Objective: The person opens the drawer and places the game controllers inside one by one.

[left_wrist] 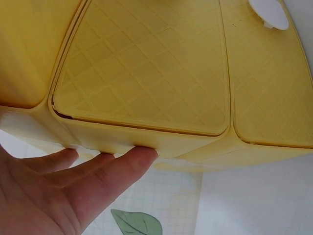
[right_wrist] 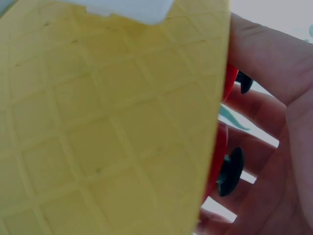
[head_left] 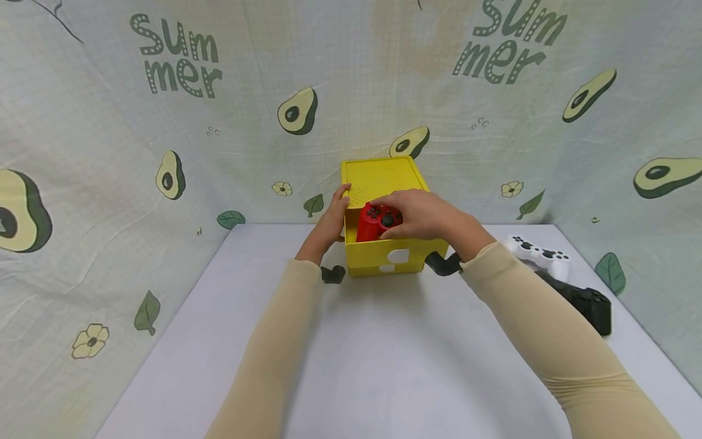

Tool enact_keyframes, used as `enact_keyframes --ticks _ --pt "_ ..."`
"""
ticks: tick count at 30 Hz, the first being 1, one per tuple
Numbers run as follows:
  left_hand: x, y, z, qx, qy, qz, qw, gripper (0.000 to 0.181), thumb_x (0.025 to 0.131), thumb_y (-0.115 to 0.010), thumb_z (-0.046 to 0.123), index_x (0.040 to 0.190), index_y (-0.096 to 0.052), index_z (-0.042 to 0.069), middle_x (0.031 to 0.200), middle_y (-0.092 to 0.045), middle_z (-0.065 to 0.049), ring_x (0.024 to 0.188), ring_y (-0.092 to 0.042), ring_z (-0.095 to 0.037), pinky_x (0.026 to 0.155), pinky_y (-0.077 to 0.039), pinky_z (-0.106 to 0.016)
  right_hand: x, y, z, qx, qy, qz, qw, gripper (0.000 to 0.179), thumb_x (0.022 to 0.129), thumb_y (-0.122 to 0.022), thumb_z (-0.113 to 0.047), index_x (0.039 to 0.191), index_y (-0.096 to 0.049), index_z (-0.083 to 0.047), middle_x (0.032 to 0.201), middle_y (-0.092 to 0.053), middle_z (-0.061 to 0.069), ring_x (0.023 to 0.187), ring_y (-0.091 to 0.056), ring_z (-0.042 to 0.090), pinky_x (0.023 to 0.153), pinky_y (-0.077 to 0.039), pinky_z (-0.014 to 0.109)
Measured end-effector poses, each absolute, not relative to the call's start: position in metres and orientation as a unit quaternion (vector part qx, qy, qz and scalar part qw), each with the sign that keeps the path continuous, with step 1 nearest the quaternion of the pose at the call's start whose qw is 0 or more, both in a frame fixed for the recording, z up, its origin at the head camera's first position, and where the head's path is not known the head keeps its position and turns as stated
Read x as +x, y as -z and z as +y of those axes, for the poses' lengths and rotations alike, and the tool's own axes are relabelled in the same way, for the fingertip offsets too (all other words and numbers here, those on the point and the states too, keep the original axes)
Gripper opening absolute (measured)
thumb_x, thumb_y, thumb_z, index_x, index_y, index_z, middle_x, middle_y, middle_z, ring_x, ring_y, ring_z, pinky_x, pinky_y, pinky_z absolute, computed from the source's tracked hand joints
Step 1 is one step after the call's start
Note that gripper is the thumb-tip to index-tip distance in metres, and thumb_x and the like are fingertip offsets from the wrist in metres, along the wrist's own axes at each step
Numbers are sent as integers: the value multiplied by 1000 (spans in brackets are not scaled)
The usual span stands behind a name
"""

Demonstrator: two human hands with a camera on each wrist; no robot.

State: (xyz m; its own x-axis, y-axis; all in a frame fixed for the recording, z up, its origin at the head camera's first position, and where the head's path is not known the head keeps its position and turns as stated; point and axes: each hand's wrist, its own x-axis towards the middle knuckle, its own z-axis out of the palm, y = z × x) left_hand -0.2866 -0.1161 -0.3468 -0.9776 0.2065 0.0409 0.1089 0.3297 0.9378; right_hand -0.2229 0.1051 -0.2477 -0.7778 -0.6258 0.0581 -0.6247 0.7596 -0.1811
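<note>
A yellow plastic box [head_left: 366, 257] with a waffle pattern stands on the table near the back wall, and its opening faces me below a yellow top [head_left: 385, 174]. My right hand [head_left: 425, 214] grips a red game controller [head_left: 370, 227] at the opening, partly inside. In the right wrist view the box's front wall hides much of the controller; its black thumbsticks [right_wrist: 232, 171] show beside my fingers. My left hand [head_left: 328, 225] rests against the box's left side. The left wrist view shows straight fingertips touching the yellow wall [left_wrist: 146, 73].
On the table's right side lie a white game controller [head_left: 540, 255] and a black one [head_left: 589, 302], the latter partly behind my right sleeve. A cloth [head_left: 351, 79] printed with avocados and leaves hangs around the white table [head_left: 406, 366]. White tabs [head_left: 398, 255] mark the box front.
</note>
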Motion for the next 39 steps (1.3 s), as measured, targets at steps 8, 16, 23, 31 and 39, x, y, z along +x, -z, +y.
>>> enact_keyframes --ticks 8,16,23,31,39 --pt "-288 347 -116 99 -568 816 42 48 99 -23 59 146 -14 55 161 -15 -4 134 -38 -41 88 -46 -68 -225 248 105 -334 102 937 18 67 82 -77 -39 142 -50 -22 130 -60 2 113 -55 22 98 -48 42" --pt "-289 348 -117 100 -568 816 43 48 99 -22 59 146 -14 54 160 -15 -4 133 -39 -42 89 -45 -69 -226 252 103 -324 107 938 50 61 83 -76 -37 139 -54 -27 119 -65 1 103 -57 20 92 -51 39" --pt "-287 348 -118 100 -563 819 40 48 98 -21 61 145 -13 56 159 -18 -4 130 -43 -41 88 -47 -66 -229 258 100 -325 104 938 61 57 84 -76 -34 137 -56 -27 119 -66 1 102 -58 20 92 -51 37" --pt "-288 348 -118 101 -563 819 41 47 98 -21 63 144 -13 58 160 -17 -2 132 -41 -40 89 -47 -66 -235 261 98 -319 104 939 80 55 85 -75 -34 136 -57 -27 122 -65 1 102 -56 20 92 -50 36" --pt "-287 347 -118 102 -559 822 39 47 98 -21 63 144 -12 58 161 -17 -2 132 -42 -40 88 -48 -64 -239 264 98 -321 115 935 98 50 86 -74 -29 134 -60 -21 121 -67 2 97 -58 20 89 -51 35"
